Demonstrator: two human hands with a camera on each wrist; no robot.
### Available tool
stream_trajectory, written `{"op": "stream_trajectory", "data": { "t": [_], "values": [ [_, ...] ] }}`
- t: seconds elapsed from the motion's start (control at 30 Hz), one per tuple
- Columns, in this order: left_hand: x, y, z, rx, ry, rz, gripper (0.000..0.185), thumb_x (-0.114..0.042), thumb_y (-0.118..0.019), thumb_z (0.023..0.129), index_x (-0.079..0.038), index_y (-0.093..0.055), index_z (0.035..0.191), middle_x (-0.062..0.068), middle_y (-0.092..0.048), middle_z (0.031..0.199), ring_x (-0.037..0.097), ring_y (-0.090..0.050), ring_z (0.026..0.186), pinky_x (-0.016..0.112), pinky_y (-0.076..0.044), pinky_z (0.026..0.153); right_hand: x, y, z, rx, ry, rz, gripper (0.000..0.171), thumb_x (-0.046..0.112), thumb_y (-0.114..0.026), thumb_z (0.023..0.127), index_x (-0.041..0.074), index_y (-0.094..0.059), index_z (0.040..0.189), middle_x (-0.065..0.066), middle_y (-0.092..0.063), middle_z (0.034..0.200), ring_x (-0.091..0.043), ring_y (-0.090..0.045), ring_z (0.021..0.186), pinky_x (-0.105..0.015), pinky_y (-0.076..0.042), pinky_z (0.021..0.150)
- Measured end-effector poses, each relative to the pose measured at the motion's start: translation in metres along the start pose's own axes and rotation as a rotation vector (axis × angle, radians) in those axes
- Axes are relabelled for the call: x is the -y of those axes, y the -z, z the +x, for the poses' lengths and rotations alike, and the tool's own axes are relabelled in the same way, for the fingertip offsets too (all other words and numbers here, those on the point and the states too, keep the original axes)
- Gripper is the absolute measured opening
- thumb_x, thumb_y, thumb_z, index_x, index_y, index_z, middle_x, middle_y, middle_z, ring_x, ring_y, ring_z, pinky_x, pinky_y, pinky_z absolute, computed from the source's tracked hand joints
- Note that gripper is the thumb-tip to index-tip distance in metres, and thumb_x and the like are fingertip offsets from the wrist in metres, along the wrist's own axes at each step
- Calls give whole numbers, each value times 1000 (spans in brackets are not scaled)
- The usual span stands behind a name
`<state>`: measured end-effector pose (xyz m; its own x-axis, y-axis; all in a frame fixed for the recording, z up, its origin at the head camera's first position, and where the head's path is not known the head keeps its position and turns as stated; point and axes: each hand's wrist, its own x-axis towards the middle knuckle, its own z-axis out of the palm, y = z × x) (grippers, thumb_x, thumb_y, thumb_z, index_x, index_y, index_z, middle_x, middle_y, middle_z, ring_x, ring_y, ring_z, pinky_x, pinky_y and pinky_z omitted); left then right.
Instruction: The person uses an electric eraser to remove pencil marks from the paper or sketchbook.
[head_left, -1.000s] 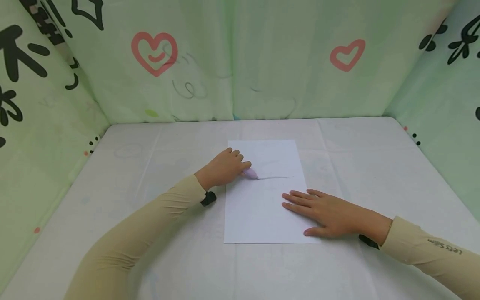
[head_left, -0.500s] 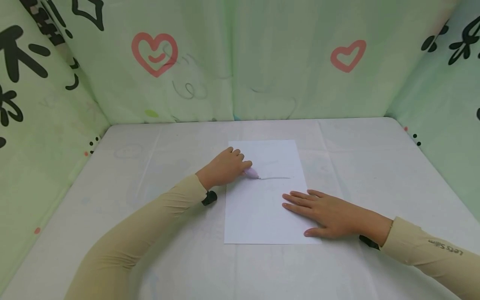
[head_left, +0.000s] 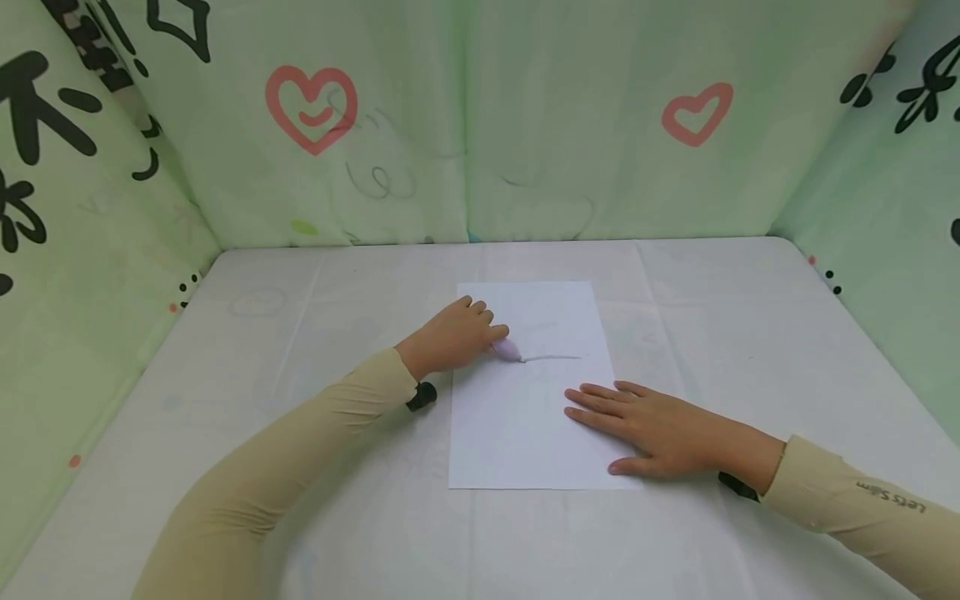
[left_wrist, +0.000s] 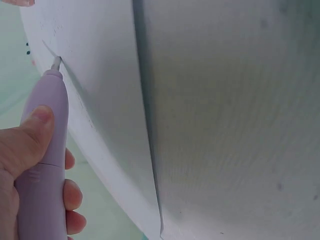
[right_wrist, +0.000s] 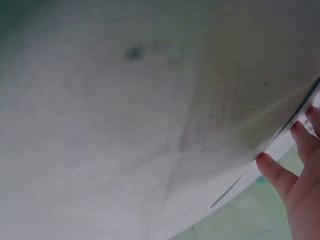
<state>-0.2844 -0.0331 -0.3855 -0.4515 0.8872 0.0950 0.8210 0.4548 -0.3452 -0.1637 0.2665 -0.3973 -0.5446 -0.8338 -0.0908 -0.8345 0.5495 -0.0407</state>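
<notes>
Lilac tool (left_wrist: 54, 150) held in the left grip (head_left: 453, 335), tip (left_wrist: 57, 63) meeting the paper (head_left: 517, 433).
Left grip wraps the thick barrel, thumb along it. The tool is likely light and rigid; its smooth casing may slip, so hold the barrel, clear of the tip, probably its delicate part. Just beyond the grip, the paper looks thin and easily creased; a thin line (head_left: 555, 357) leads from the tip. Farther off, the right grip (head_left: 652, 429) rests with fingers extended on the paper.

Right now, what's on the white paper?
The right hand rests on the paper, and the left hand holds a purple tool at a thin line. What's beneath the hands is hidden.
</notes>
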Motion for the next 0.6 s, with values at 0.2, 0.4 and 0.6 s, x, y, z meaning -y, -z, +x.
{"op": "stream_trajectory", "data": {
  "t": [0.2,0.4,0.6],
  "values": [
    [1,1,0,20,14,16,14,-26,-59,91,-17,-58,103,2,-63,82,19,-52,74,29,-38,72,0,0,0,-5,-3,4,68,53,-45,93,17,-28,148,-4,-29,154,-24,-31,140,-51,-33,102],
    [1,1,1,19,-10,6,15,-26,-59,91,-16,-58,103,4,-64,84,20,-53,76,29,-40,73,0,0,-1,3,-8,6,68,54,-44,93,18,-27,148,-4,-28,155,-23,-29,141,-51,-33,102],
    [0,2,2,24,-9,8,16,-26,-59,91,-17,-58,104,3,-64,84,19,-53,77,29,-39,72,0,-2,-1,-11,2,-9,68,54,-44,93,18,-27,148,-4,-29,155,-22,-29,141,-50,-33,102]
  ]
}}
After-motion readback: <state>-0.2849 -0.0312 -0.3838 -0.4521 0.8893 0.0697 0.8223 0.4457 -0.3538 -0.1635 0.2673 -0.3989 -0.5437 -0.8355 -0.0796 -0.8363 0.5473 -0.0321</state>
